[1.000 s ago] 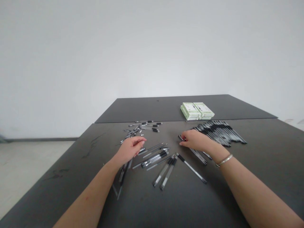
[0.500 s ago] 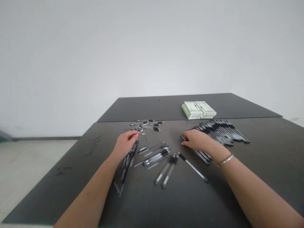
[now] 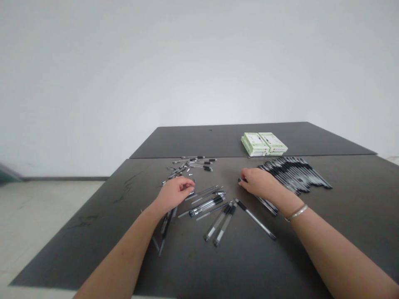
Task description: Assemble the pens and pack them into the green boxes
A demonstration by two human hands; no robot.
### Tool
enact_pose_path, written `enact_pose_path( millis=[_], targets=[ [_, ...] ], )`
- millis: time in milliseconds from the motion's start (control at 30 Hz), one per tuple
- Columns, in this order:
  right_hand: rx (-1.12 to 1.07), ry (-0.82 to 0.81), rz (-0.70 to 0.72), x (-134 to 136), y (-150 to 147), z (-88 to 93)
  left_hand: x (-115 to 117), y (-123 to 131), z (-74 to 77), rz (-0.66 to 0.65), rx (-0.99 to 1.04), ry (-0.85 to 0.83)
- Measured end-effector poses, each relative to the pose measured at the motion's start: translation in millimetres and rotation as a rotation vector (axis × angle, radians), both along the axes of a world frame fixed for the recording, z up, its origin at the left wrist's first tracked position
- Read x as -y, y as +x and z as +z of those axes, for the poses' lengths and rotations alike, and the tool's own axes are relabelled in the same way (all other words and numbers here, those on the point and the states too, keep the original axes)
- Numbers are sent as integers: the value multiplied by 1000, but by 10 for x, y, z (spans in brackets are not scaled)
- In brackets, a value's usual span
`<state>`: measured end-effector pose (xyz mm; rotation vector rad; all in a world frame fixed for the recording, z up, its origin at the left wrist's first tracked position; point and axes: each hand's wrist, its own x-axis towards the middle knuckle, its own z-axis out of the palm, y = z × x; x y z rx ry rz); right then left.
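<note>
While green boxes (image 3: 264, 143) sit shut, left hand (image 3: 174, 194) curled over loose pens (image 3: 207, 204), right hand (image 3: 261, 183) grasping a pen (image 3: 241, 180).

Worktop (image 3: 343, 216): dark grey, matt, with pale scuff marks (image 3: 124, 192) near its left edge. Second worktop (image 3: 193, 141): same finish, butted against the far edge of the first with a straight seam between them. Two flat green-and-white boxes (image 3: 264, 143): closed, side by side and touching, on the second worktop just beyond the seam, right of centre. Wall (image 3: 187, 62): plain white. Floor (image 3: 46, 207): pale, with a dark skirting strip (image 3: 62, 179) along the wall's foot
</note>
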<state>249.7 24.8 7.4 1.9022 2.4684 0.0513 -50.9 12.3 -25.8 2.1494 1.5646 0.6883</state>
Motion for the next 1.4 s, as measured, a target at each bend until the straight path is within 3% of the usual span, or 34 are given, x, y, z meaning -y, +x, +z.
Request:
enact_pose_path(
  millis=[100, 267, 433, 833, 1067, 1400],
  targets=[
    [-98, 54, 87, 31, -139, -39, 4, 2, -5, -35, -39, 2],
    [-395, 63, 393, 71, -377, -218, -5, -11, -31, -58, -110, 6],
    [-450, 60, 517, 92, -517, -341, 8, -5, -14, -56, -152, 0],
    [-476, -12, 443, 98, -557, -351, 35, 27, 33, -60, -182, 37],
    [-506, -51, 385, 85, -582, -353, 77, 101, 9, -160, -164, 68],
    [-526, -57, 411, 76, -569, -364, 85, 113, 8, -217, -165, 66]
  ],
)
